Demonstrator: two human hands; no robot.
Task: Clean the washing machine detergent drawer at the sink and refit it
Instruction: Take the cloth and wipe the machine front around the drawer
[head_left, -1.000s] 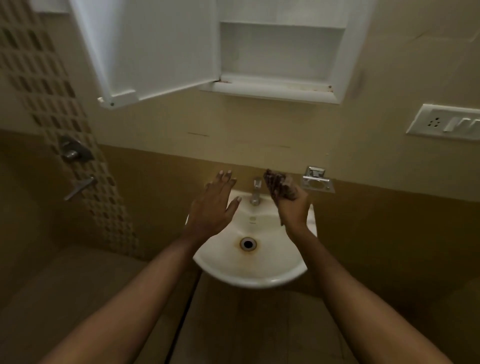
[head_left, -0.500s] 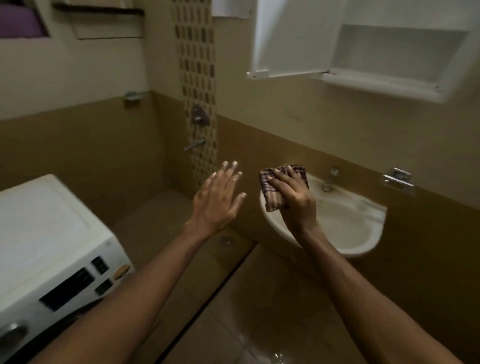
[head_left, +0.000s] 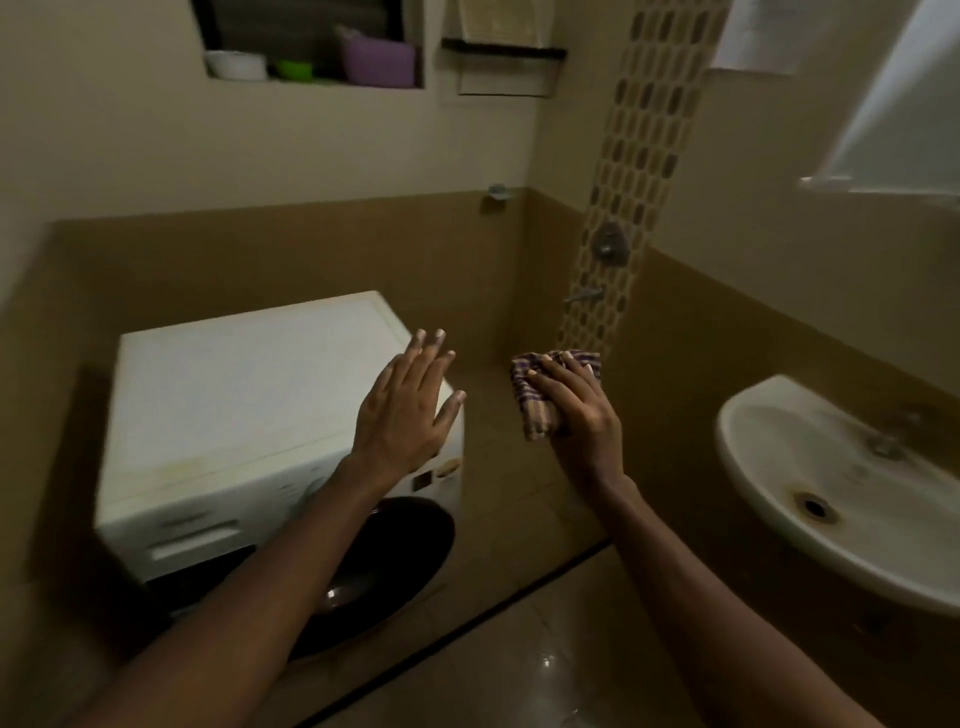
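Beige walls over brown tile close in a small washroom. At the left stands the washer (head_left: 249, 395), white top bare, dark door below. On its front panel, far left, a pale strip looks like the drawer (head_left: 195, 543), seemingly seated in its slot, though blur keeps me from being sure.

Over the washer's right corner hovers the left grip (head_left: 402, 415), fingers straight and spread, holding nothing. Just right of it, over the floor, the right grip (head_left: 584, 426) curls round a bunched checked cloth (head_left: 537, 408). The sink (head_left: 779, 467) hangs at the right edge, well apart from both grips, and nothing lies in its basin.

A second ago both grips were over that basin and the washer was out of sight. The view has since swung left, with the grips unchanged in pose and the cloth carried along. I judge the person has turned from sink to washer, probably to wipe or pull the drawer. The washing at the sink seems not yet begun.
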